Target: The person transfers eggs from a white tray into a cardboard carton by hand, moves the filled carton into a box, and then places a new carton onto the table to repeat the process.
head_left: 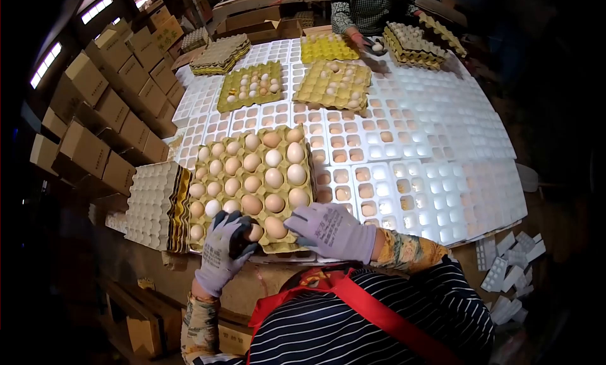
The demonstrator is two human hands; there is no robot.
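Note:
A large pulp egg tray (pixel 307 156) filled with white and brown eggs lies before me on the table. My left hand (pixel 225 246), in a grey glove with dark fingertips, is closed at the tray's front edge, its fingers around a pale egg (pixel 254 233). At the front right corner, my right hand (pixel 331 231), gloved the same way, curls over the tray beside a brown egg (pixel 276 227). Whatever lies beneath the right fingers is hidden. White foam egg cartons (pixel 375 170) with eggs in their cells sit just right of the tray.
Stacked pulp trays (pixel 151 204) stand left of the egg tray, beside piled cardboard boxes (pixel 85 144). Farther back are two partly filled trays (pixel 322 90) and a yellow tray (pixel 328 49). A co-worker's hand (pixel 363 41) is across the table. Foam pieces (pixel 495 273) lie at lower right.

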